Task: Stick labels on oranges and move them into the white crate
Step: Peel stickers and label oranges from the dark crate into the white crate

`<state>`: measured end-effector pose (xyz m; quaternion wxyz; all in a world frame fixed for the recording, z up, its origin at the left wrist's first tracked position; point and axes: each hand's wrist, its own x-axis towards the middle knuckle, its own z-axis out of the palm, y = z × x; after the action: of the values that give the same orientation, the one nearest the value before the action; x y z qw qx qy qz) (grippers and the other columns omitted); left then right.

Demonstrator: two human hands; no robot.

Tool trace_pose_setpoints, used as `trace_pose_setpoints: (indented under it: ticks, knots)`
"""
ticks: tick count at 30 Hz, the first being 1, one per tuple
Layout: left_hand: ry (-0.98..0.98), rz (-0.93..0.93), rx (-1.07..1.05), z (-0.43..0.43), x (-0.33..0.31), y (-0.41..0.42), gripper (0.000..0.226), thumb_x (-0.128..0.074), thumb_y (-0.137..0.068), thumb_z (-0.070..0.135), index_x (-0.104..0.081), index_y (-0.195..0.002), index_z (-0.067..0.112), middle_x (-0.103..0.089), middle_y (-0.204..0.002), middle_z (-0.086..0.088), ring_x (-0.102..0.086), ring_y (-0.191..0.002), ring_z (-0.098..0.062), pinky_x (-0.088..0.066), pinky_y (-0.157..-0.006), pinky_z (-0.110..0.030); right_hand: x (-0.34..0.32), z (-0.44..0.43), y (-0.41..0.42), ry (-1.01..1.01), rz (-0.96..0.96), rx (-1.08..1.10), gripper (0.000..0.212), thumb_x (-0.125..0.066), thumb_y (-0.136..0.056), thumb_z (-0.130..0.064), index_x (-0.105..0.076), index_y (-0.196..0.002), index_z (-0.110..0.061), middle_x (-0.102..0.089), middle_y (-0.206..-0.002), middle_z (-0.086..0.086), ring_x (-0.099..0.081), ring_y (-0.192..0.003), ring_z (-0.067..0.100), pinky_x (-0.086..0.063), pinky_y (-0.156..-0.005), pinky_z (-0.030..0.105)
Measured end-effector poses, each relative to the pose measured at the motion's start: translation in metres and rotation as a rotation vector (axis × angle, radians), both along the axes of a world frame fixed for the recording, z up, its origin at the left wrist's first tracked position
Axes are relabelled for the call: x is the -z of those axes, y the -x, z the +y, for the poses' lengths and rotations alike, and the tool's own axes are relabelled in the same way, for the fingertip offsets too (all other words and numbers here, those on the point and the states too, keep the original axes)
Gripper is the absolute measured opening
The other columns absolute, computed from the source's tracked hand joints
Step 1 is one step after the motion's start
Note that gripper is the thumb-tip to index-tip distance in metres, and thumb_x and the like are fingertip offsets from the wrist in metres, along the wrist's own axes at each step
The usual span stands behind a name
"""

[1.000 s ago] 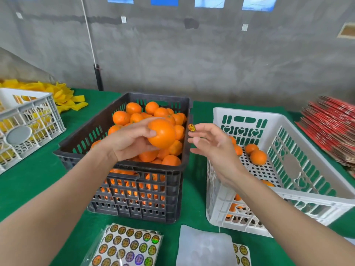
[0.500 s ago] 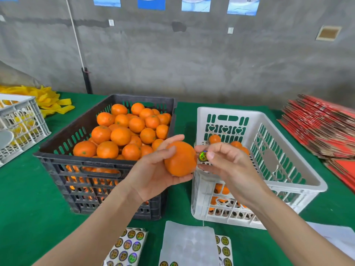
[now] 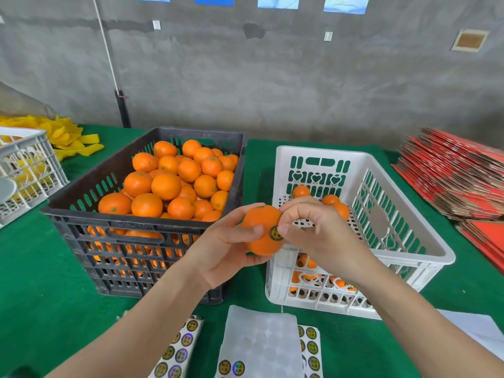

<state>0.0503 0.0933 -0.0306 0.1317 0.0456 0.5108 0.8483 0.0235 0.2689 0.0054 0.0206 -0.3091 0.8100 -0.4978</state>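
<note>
Gripping 1 orange [image 3: 260, 227] in our left hand [image 3: 226, 251], we pinch it with the right hand [image 3: 319, 236], thumb pressed on the label [image 3: 275, 232]. The orange hangs at the white crate's [image 3: 319, 159] near-left corner, beside the black crate [image 3: 141, 222], toward the table's [image 3: 41, 282] front edge.

At the frame's centre the left hand [image 3: 226, 249] grips an orange [image 3: 259, 236] while the right hand [image 3: 319, 236] presses a round label [image 3: 276, 232] onto it, between the black crate [image 3: 131, 222] and the white crate [image 3: 409, 241].
</note>
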Motion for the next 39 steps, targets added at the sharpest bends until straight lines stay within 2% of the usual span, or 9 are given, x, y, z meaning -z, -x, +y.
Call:
trace_pose_setpoints:
  ticks: [9, 13, 18, 21, 24, 28, 31, 35, 39]
  knots:
    - [-0.007, 0.003, 0.022, 0.005, -0.001, 0.002, 0.077, -0.096, -0.035, 0.031, -0.071, -0.108, 0.027, -0.068, -0.108, -0.004, -0.069, -0.088, -0.022, -0.055, -0.07, -0.035, 0.005, -0.001, -0.005, -0.12, 0.245, 0.124, 0.024, -0.065, -0.085, -0.016, -0.052, -0.072, -0.031, -0.052, -0.094, -0.006, -0.051, -0.091, 0.005, -0.047, -0.082, 0.033]
    - [-0.014, -0.003, 0.028, 0.005, -0.001, 0.004, 0.084, -0.096, -0.036, 0.028, -0.069, -0.115, 0.027, -0.067, -0.113, -0.004, -0.069, -0.089, -0.023, -0.056, -0.07, -0.034, 0.01, -0.001, -0.005, -0.003, 0.253, 0.157, 0.025, -0.069, -0.081, -0.015, -0.052, -0.078, -0.033, -0.053, -0.094, -0.009, -0.052, -0.087, 0.003, -0.05, -0.071, 0.021]
    - [0.012, -0.034, 0.024, 0.007, 0.005, 0.01, 0.095, -0.097, -0.03, 0.026, -0.064, -0.119, 0.024, -0.067, -0.117, -0.006, -0.068, -0.096, -0.027, -0.057, -0.074, -0.037, 0.012, 0.013, 0.012, 0.117, -0.16, 0.117, 0.089, -0.082, -0.068, -0.021, -0.027, -0.132, -0.049, -0.052, -0.112, -0.011, -0.058, -0.089, 0.006, -0.053, -0.069, 0.024]
    - [0.075, 0.014, 0.056, 0.013, 0.005, 0.017, 0.086, -0.096, -0.038, 0.031, -0.066, -0.116, 0.013, -0.066, -0.115, -0.014, -0.066, -0.099, -0.029, -0.057, -0.079, -0.038, 0.018, 0.015, 0.011, -0.002, -0.127, -0.007, 0.074, -0.079, -0.071, -0.031, -0.036, -0.129, -0.046, -0.049, -0.123, -0.015, -0.051, -0.108, 0.003, -0.052, -0.082, 0.027]
    - [0.107, 0.05, 0.024, 0.02, -0.001, 0.028, 0.087, -0.094, -0.044, 0.028, -0.059, -0.12, 0.003, -0.067, -0.113, -0.018, -0.066, -0.098, -0.03, -0.058, -0.079, -0.037, 0.021, 0.012, 0.016, -0.115, 0.119, 0.023, 0.067, -0.074, -0.067, -0.037, -0.041, -0.125, -0.041, -0.047, -0.12, -0.016, -0.049, -0.106, 0.0, -0.045, -0.082, 0.021]
    - [0.137, 0.06, -0.052, 0.021, -0.013, 0.056, 0.032, -0.071, -0.076, 0.022, -0.068, -0.108, 0.021, -0.067, -0.118, -0.007, -0.065, -0.106, -0.026, -0.053, -0.091, -0.041, 0.008, 0.022, 0.087, -0.044, 0.108, 0.252, 0.055, -0.076, -0.065, -0.032, -0.044, -0.109, -0.04, -0.047, -0.099, -0.023, -0.05, -0.089, -0.003, -0.04, -0.065, 0.015]
    - [0.166, -0.108, -0.121, 0.022, -0.01, 0.075, 0.026, -0.053, -0.093, 0.028, -0.056, -0.117, 0.017, -0.062, -0.125, -0.009, -0.061, -0.112, -0.031, -0.046, -0.099, -0.047, 0.026, 0.04, 0.166, -0.379, 0.037, 0.315, 0.046, -0.075, -0.07, -0.02, -0.045, -0.104, -0.025, -0.05, -0.09, -0.011, -0.053, -0.083, 0.011, -0.039, -0.06, 0.023]
    - [0.236, -0.206, -0.151, 0.031, 0.004, 0.083, 0.02, -0.042, -0.1, 0.024, -0.058, -0.11, 0.016, -0.059, -0.125, -0.012, -0.059, -0.109, -0.029, -0.045, -0.096, -0.043, 0.095, 0.065, 0.233, -1.047, -0.092, 0.192, 0.054, -0.07, -0.073, -0.013, -0.046, -0.122, -0.016, -0.057, -0.108, 0.007, -0.055, -0.096, 0.026, -0.049, -0.074, 0.036]
    - [0.244, -0.211, -0.186, 0.032, 0.008, 0.084, 0.025, -0.041, -0.1, 0.015, -0.054, -0.121, 0.011, -0.06, -0.121, -0.012, -0.06, -0.106, -0.025, -0.049, -0.085, -0.03, 0.133, 0.071, 0.258, -0.55, -0.317, 0.525, 0.048, -0.071, -0.077, -0.027, -0.055, -0.121, -0.018, -0.06, -0.116, 0.008, -0.059, -0.105, 0.027, -0.044, -0.069, 0.026]
